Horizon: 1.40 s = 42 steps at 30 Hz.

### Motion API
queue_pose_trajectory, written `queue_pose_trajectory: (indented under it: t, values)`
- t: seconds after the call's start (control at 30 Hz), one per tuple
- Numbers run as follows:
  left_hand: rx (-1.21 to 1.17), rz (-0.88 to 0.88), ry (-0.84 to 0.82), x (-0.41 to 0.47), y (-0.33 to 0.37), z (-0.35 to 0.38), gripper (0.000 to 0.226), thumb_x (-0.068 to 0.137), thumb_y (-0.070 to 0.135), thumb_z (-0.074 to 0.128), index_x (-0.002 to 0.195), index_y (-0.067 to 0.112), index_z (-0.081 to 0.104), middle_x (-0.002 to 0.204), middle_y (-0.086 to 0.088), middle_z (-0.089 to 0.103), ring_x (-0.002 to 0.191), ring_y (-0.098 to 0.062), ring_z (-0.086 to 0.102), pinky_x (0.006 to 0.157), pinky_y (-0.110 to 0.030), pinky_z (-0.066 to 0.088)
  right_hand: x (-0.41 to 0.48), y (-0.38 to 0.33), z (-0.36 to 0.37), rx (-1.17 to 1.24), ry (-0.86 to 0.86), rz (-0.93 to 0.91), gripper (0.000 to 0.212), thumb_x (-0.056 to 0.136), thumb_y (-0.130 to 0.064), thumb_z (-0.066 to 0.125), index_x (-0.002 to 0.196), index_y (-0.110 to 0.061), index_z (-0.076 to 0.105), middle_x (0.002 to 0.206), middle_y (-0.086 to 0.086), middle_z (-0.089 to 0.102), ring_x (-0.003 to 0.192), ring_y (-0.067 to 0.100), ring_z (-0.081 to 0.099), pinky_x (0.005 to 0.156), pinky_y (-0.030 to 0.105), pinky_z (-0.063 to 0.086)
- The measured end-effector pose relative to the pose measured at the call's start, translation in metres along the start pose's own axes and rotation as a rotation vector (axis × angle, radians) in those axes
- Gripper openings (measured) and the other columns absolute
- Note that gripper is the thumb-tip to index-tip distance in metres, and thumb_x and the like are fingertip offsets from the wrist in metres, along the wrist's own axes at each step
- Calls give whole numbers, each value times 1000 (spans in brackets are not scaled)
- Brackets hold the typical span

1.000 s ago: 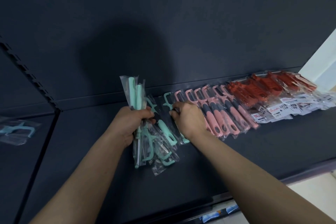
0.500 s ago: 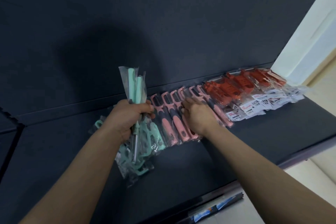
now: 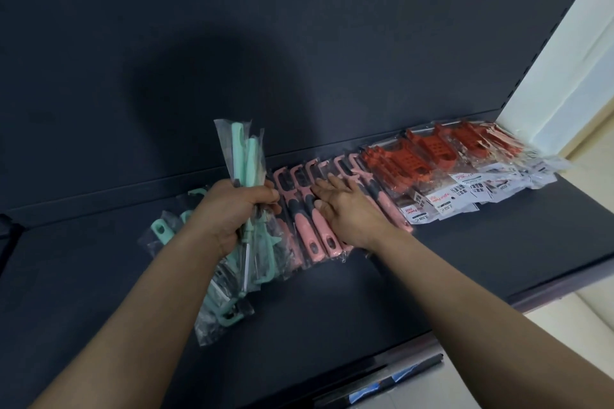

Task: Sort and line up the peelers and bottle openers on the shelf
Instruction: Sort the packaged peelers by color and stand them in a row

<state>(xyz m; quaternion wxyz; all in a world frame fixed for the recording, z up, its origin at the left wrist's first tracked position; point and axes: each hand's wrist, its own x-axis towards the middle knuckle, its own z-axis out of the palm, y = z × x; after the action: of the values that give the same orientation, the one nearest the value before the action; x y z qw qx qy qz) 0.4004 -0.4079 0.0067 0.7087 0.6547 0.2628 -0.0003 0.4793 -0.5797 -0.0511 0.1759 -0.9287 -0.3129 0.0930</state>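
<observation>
The dark blue-grey metal back panel (image 3: 299, 26) fills the upper part of the view, with a white wall (image 3: 564, 76) beside it at the right edge. Below it runs the flat dark blue-grey shelf board (image 3: 465, 259), which carries all the goods along its rear edge. Farthest right lies an overlapping row of red plastic tools with perforated bodies (image 3: 432, 156), each in a clear bag with a white printed label toward the front; whether these are openers or peelers cannot be told. Touching that row on its left is a row of pink-and-dark-grey peelers in clear sleeves (image 3: 309, 219), with their blade ends toward the back panel and their handles toward the front. Left of them, a bundle of mint-green peelers in clear bags (image 3: 246, 156) stands nearly upright above the shelf, gripped round its middle by the clenched left hand (image 3: 232, 212). A few loose mint-green peelers in bags (image 3: 162, 229) lie on the shelf just left of that hand. The right hand (image 3: 349, 206) lies flat on the pink row with straight, spread fingers, grasping nothing. A blue-and-white price strip (image 3: 382, 385) shows below the shelf's front edge.
</observation>
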Motion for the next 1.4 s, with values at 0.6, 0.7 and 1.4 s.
queue_pose_trajectory:
  t: [0.6, 0.7, 1.4]
  values:
    - [109, -92, 402, -29, -18, -76, 18, 74, -1, 71, 89, -5, 62, 75, -21, 63, 59, -29, 62, 62, -54, 57, 16, -93, 7, 112, 119, -257, 24, 91, -24, 56, 104, -7, 67, 105, 15, 66, 98, 31, 59, 79, 38, 48]
    - [254, -109, 424, -30, -29, -93, 23, 71, 5, 78, 86, -3, 62, 78, -19, 66, 65, -30, 64, 58, -43, 57, 15, -105, 20, -22, 55, -233, 29, 91, -26, 57, 110, -5, 63, 110, 17, 59, 103, 32, 55, 81, 34, 47]
    - [352, -21, 236, 7, -35, -119, 28, 63, 8, 84, 80, 0, 63, 77, -16, 68, 61, -23, 65, 54, -30, 55, 23, -163, 44, 151, 8, 197, 14, 75, -14, 64, 72, -10, 51, 80, 9, 57, 79, 28, 59, 58, 24, 36]
